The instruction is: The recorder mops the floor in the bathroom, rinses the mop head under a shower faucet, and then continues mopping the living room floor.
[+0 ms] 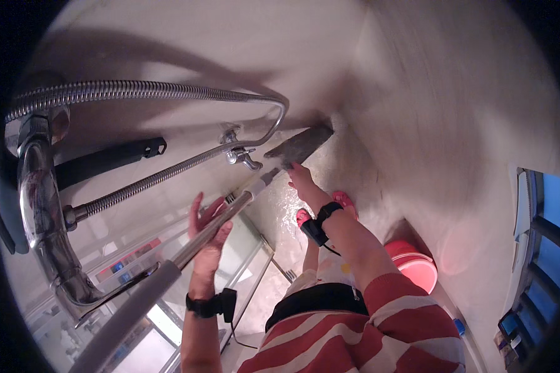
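Observation:
A flat mop's metal and grey pole [214, 224] runs diagonally from the lower left towards the far corner. My left hand [209, 221] supports the pole loosely between thumb and spread fingers. At the pole's far end is the dark grey flat mop head [301, 142], lying close to the wall. My right hand [302, 179] is at the near edge of this head, beside the joint, its fingertips pinching the dark material. The fingertips are partly hard to make out. Below the hand, the floor [287, 198] looks wet and shiny.
A chrome tap [240, 156] projects from the left wall near the mop head. A metal shower hose [154, 89] loops above a large chrome fitting [39, 186]. Red bucket [417, 270] stands right of my legs. Red slippers [344, 201] are on my feet. Glass-panelled shelving [247, 242] is lower left.

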Tool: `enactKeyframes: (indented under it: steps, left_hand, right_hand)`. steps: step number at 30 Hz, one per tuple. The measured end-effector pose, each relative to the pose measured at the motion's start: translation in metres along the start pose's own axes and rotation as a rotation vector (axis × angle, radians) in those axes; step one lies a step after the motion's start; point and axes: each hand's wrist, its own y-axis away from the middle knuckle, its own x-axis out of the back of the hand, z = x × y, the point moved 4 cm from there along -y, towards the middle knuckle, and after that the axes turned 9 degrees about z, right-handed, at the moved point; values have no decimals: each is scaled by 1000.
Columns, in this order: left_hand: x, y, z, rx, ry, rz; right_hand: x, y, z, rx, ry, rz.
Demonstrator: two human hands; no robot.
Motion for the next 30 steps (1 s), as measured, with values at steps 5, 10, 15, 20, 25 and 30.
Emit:
enactKeyframes:
  steps: [5,10,15,20,25,30]
  left_hand:
    - [-23,-11,-24,-20,144,-32]
    - [-41,-11,-6,-36,61,-181]
    - [-54,-8,-34,210,253,-194]
    - [-82,-15,-136,272,-57,-268]
    - [-118,-39,-246,267,-126,-78]
    - [-154,-53,-248,191,58,-202]
  right_hand:
    - [7,10,1,-253,-724,-123]
    - [-9,31,-16,-288,-593,5]
    - [-12,24,-16,-291,-721,-181]
    - [4,25,2,-320,-794,-153]
    - [-5,40,7,-250,-888,-140]
    - [16,25,12,-142,-822,-170]
